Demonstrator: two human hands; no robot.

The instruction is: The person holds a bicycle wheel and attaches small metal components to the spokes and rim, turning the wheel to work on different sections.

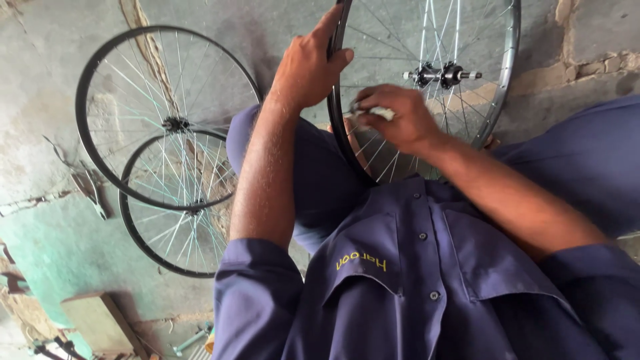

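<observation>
1. We see the bicycle wheel (497, 87) standing upright between the person's knees at 12 to 1 o'clock of the view, its lower edge hidden behind the blue shirt (413, 280).
2. The left hand (308, 67) closes over the black rim at the wheel's 9 o'clock edge, fingers curled round it, thumb across the near face.
3. The right hand (400, 117) sits inside the rim among the spokes, just beside the left wrist; its fingers are pinched shut on a small pale tool (377, 112), which we cannot identify further.
4. The hub (440, 75) lies at 2 o'clock from the right hand, apart from it, with open spoke gaps between.
5. Two spare wheels (167, 120) lean overlapping at 9 o'clock, well apart from the hands, with bare floor between.
6. Pliers (90, 190) lie left of them; a wooden block (100, 323) rests at 7 o'clock.
</observation>
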